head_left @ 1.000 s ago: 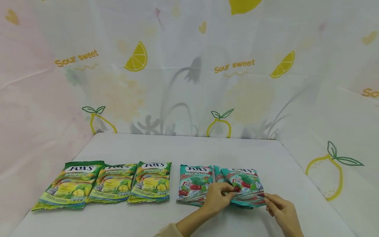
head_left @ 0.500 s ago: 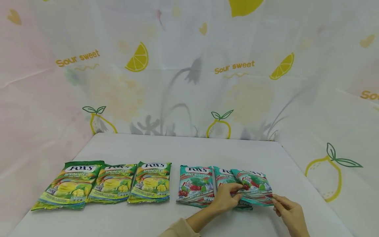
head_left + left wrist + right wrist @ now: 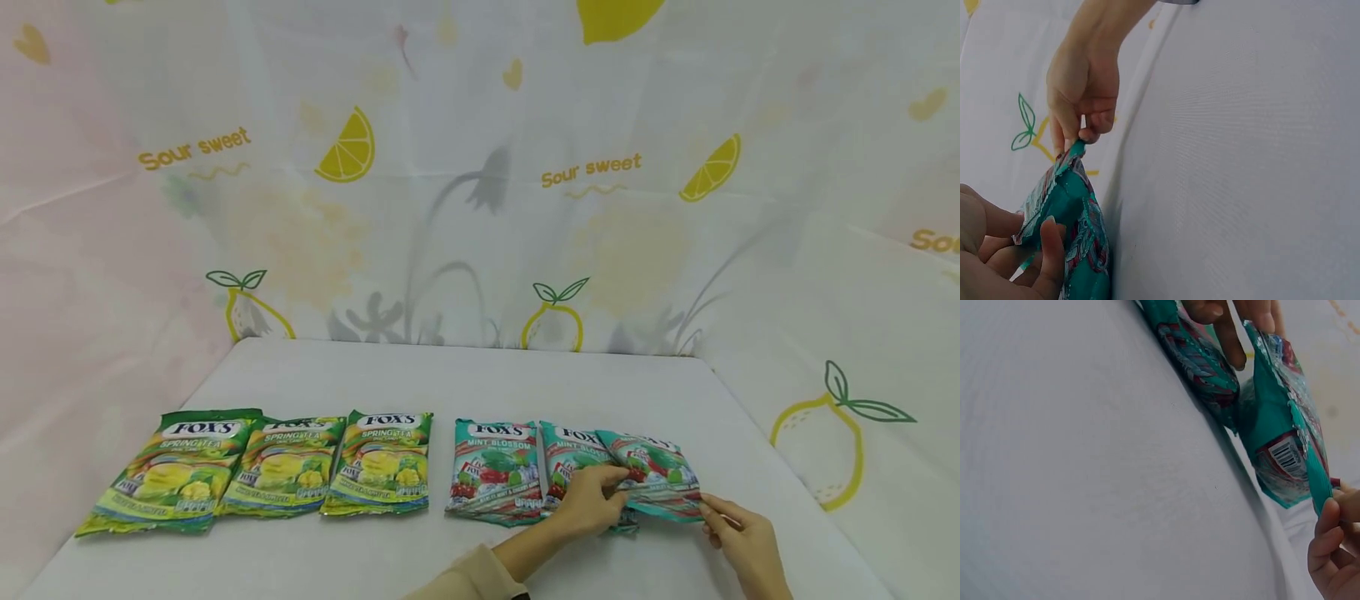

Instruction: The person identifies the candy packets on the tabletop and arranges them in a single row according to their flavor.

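A teal Mint Blossom candy bag (image 3: pixel 656 475) is held tilted at the right end of the row, its near edge raised off the table. My left hand (image 3: pixel 592 502) pinches its left near corner, and my right hand (image 3: pixel 745 533) pinches the right near corner between thumb and fingers. In the right wrist view the bag's underside with a barcode (image 3: pixel 1286 456) shows. A second Mint Blossom bag (image 3: pixel 572 450) lies just left of it, partly hidden by the held bag and my left hand. Further left lies a third Mint Blossom bag (image 3: pixel 495 471), flat and face up.
Three green-yellow Spring Tea candy bags lie in a row on the left: one at the far left (image 3: pixel 176 471), a middle one (image 3: pixel 288 467) and a right one (image 3: pixel 384 462). The white table (image 3: pixel 465 375) ends at a lemon-printed cloth (image 3: pixel 420 225).
Both hands have moved right with the held candy bag. It has slid off the second Mint Blossom bag, more of whose front now shows. The other bags stay in place.
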